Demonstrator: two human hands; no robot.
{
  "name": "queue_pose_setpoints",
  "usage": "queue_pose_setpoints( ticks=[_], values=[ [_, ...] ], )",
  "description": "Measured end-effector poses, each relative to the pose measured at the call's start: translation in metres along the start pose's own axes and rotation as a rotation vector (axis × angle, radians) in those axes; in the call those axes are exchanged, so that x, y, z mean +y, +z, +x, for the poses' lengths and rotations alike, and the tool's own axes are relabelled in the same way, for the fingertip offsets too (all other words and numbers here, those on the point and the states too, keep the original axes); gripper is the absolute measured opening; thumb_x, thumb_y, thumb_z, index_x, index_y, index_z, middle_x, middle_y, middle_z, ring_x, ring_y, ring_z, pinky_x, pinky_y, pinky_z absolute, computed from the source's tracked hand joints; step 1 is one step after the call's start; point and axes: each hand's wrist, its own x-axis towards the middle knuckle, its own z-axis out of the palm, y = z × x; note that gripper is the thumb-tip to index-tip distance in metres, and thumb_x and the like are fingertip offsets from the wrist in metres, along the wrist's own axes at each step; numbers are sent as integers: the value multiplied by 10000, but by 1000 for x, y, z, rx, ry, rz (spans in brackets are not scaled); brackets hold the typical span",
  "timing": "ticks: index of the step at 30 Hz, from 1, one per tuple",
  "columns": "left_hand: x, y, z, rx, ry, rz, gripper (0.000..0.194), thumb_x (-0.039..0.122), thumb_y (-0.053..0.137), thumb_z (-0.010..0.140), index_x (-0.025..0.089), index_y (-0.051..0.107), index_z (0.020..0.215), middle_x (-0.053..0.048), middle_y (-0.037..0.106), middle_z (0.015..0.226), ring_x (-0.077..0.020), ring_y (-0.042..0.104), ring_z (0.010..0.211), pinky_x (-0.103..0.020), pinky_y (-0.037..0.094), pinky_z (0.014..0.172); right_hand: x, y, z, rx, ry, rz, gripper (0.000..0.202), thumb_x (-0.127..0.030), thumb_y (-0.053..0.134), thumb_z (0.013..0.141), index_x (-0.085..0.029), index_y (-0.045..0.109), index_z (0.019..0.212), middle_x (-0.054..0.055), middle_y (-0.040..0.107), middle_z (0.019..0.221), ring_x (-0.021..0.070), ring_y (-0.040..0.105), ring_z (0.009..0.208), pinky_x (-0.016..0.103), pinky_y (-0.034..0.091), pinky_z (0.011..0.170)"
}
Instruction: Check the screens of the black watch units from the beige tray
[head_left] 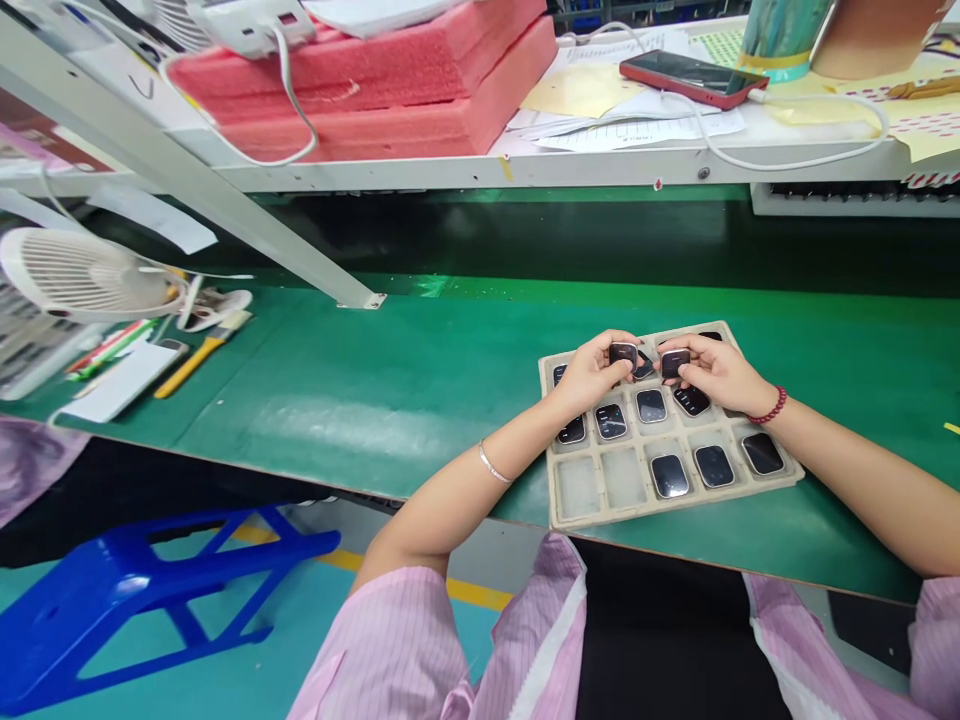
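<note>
My left hand [592,372] grips a small smartwatch body [623,353] with a dark rounded-square screen, between thumb and fingers. A similar watch body [675,363] is pinched in my right hand [716,372]. Both hands are above the back rows of a beige compartment tray [574,522], close together. Several more watch bodies lie in the tray's pockets, among them one in the middle row [651,405] and one at the front [669,476]. Two front-left pockets [624,478] hold nothing. My hands cover part of the back row.
The tray stands on a green bench [390,390]. At left are a white fan [90,272], a yellow-handled brush [196,362] and a white phone-like slab [124,382]. A shelf above bears red foam blocks [390,85] and a phone [690,78]. A blue stool [142,580] is below.
</note>
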Motion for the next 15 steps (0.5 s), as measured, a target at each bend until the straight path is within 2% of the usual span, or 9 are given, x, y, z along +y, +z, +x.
queue_pose_setpoints(
  ticks=[3,8,13,15],
  values=[
    [-1,0,1,-7,5,-7,325,197,661,727,155,574,1037,-41,672,867,-153,640,780,-293,517,744,1,0,0,9,3,-8,349,-189,609,799,-194,644,1147,94,736,1049,208,742,801,354,642,723],
    [-6,-2,3,4,29,6,462,115,660,657,163,565,1106,-41,690,929,-143,648,825,-273,507,776,1,0,0,-15,-36,6,418,-183,643,759,-191,631,1177,103,723,1102,214,738,866,367,627,807],
    [-3,-1,2,-9,-4,13,384,193,657,740,157,577,1114,-50,701,929,-114,631,713,-273,519,740,2,-1,1,-4,0,-13,374,-197,599,802,-186,638,1174,93,730,1045,209,736,783,331,626,672],
    [-4,-2,2,-14,-5,15,390,184,640,743,157,577,1127,-52,703,931,-115,635,710,-274,528,739,2,-1,1,4,1,-6,385,-184,595,801,-185,632,1184,96,727,1060,212,736,798,332,625,674]
  ],
)
